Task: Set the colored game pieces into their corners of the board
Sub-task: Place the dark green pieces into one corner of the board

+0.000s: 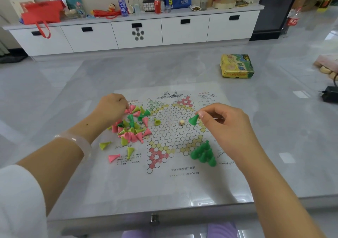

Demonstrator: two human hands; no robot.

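at centre right, our right hand (222, 122) pinches a green piece (193, 119) over the board (170, 182); at centre left, our left hand (111, 107) curls into the pile (131, 127), its grip hidden.

The grey stone-look table (73, 84) was smooth and glossy under my arms. The white paper game board (182, 182) lay flat with a slight sheen. The green cone-shaped plastic pieces (203, 153) looked smooth and matt. My pale translucent bangle (80, 140) shone, polished.
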